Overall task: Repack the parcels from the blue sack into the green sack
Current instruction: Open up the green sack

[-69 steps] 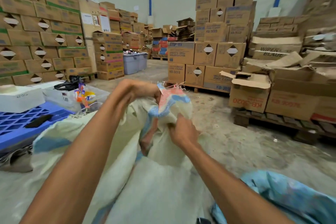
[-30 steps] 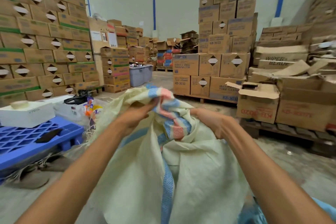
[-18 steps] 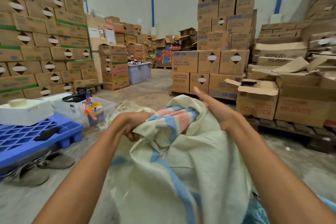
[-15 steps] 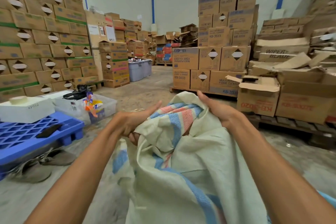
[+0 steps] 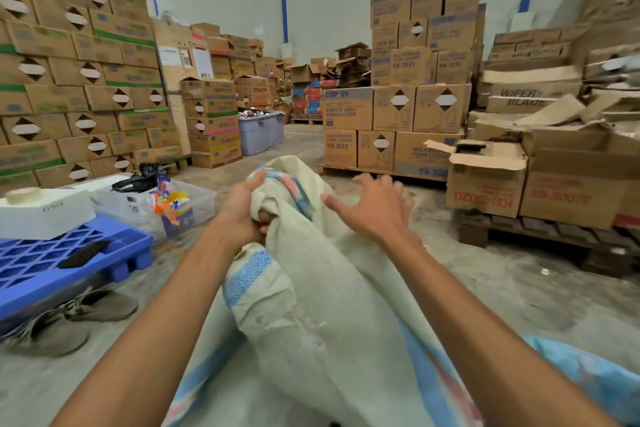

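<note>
Clamping left hand (image 5: 242,215) fingers on the bunched top edge of the sack (image 5: 311,308), draped between both arms; holding right hand (image 5: 375,215) fingers spread just beside. Hemmed by pallet (image 5: 114,253) left, boxes (image 5: 485,184) right, open floor (image 5: 301,140) ahead.

pale sack (image 5: 311,305): cream with blue and pink bands, in the middle, top bunched up.
left hand (image 5: 242,215): curled tight round the bunched top of the pale sack.
right hand (image 5: 374,211): just right of the pale sack's top, fingers spread wide, holding nothing.
blue cloth (image 5: 588,378): by the pale sack's lower right edge.
blue pallet (image 5: 69,263): left of the pale sack, on the floor.
shoes (image 5: 76,319): left of the pale sack, low down.
clear bin (image 5: 194,201): just left of the pale sack's top, full of small bright things.
open cardboard box (image 5: 485,180): right of the pale sack, flaps up.
grey tubs (image 5: 259,132): far behind the pale sack.
stacked boxes (image 5: 415,80): behind the pale sack, piled high.
</note>
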`<state>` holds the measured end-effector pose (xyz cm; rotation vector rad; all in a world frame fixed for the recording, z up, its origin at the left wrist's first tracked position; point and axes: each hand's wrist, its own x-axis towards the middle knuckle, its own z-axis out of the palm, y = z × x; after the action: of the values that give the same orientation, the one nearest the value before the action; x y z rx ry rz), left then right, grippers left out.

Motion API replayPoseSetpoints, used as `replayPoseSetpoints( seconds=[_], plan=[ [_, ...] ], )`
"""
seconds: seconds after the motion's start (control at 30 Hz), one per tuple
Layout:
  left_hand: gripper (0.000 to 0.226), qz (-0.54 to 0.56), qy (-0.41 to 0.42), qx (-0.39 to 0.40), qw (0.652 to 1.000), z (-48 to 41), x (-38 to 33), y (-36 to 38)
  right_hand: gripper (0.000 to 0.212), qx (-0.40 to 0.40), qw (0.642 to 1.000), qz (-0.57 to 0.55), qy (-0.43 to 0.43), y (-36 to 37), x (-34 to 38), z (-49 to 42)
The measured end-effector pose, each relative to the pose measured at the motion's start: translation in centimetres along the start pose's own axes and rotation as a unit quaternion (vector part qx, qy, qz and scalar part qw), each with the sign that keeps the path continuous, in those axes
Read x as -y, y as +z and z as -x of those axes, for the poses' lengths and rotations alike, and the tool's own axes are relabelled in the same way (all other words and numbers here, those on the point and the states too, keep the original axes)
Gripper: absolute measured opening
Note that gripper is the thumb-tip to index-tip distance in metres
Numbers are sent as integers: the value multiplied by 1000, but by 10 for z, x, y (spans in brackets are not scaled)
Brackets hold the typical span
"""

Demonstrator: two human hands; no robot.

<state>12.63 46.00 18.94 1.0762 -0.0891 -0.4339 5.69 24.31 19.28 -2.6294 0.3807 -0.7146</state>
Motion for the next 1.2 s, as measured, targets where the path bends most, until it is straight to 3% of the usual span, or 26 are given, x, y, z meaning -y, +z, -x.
replayPoseSetpoints(
  seconds=[0.07, 0.13, 0.17, 0.23, 0.27, 0.33, 0.4, 0.5, 0.57, 0.63, 0.7, 0.77, 0.8, 0.87, 0.9, 0.93, 0.97, 1.0, 1.03, 1.07, 1.1, 1.13, 1.17, 1.2],
  plan=[
    [53, 95, 44, 17, 994, 10, -10, 2, 123, 136, 988, -37, 61, 8, -2, 3],
    [51, 153, 102, 67, 981, 17, -20, 8, 140, 235, 961, -114, 93, 22, -9, 5],
    [51, 164, 115, 89, 976, 20, -23, 10, 131, 254, 947, -175, 90, 31, -16, 5],
    [51, 149, 138, 82, 976, 25, -27, 8, 68, 244, 909, -313, 124, 46, -28, 4],
    [51, 124, 137, 65, 981, 27, -29, 5, 40, 241, 875, -386, 163, 45, -31, 8],
    [48, 38, 108, 10, 993, 28, -31, -14, 16, 245, 798, -504, 221, 29, -41, 23],
    [35, -65, 52, -98, 992, 26, -20, -45, 30, 213, 781, -534, 246, 13, -57, 29],
    [27, -140, -52, -255, 956, 26, 18, -98, 34, 165, 753, -566, 292, -8, -74, 47],
    [37, -165, -137, -283, 935, 32, 39, -114, 41, 166, 726, -596, 300, 1, -78, 44],
    [47, -246, -204, -255, 913, 34, 44, -108, 42, 142, 690, -623, 342, 1, -73, 46],
    [68, -400, -262, -232, 847, 38, 34, -82, 39, 146, 654, -653, 353, -3, -66, 45],
    [68, -578, -281, -235, 729, 46, 19, -41, 39, 154, 619, -691, 340, -6, -56, 41],
    [55, -680, -224, -255, 650, 47, 11, -24, 38, 165, 612, -700, 330, -8, -51, 42],
    [42, -815, -22, -328, 478, 39, -4, 0, 38, 171, 611, -707, 312, -8, -45, 37],
    [39, -821, 85, -355, 439, 36, -10, 14, 38, 175, 612, -708, 306, -11, -42, 36],
    [39, -802, 174, -364, 441, 33, -14, 26, 39, 175, 618, -705, 302, -11, -41, 32],
    [48, -780, 230, -327, 481, 27, -18, 32, 39, 172, 623, -702, 300, -13, -40, 30],
    [63, -756, 246, -242, 557, 22, -20, 37, 38, 171, 634, -694, 294, -12, -40, 27],
    [84, -722, 209, -129, 647, 17, -17, 40, 37, 179, 634, -695, 288, -13, -39, 26],
    [104, -712, 168, -39, 681, 16, -8, 42, 34, 191, 631, -695, 287, -14, -38, 25],
    [111, -737, 154, 9, 658, 15, 4, 43, 32, 208, 630, -691, 286, -14, -38, 23],
    [102, -764, 167, 19, 622, 12, 15, 40, 32, 227, 634, -685, 277, -13, -39, 19],
    [78, -768, 191, 12, 611, 8, 25, 38, 35, 248, 638, -680, 262, -16, -39, 18],
    [48, -742, 199, 2, 640, 7, 31, 36, 43, 273, 641, -675, 243, -21, -39, 20]
  ],
)
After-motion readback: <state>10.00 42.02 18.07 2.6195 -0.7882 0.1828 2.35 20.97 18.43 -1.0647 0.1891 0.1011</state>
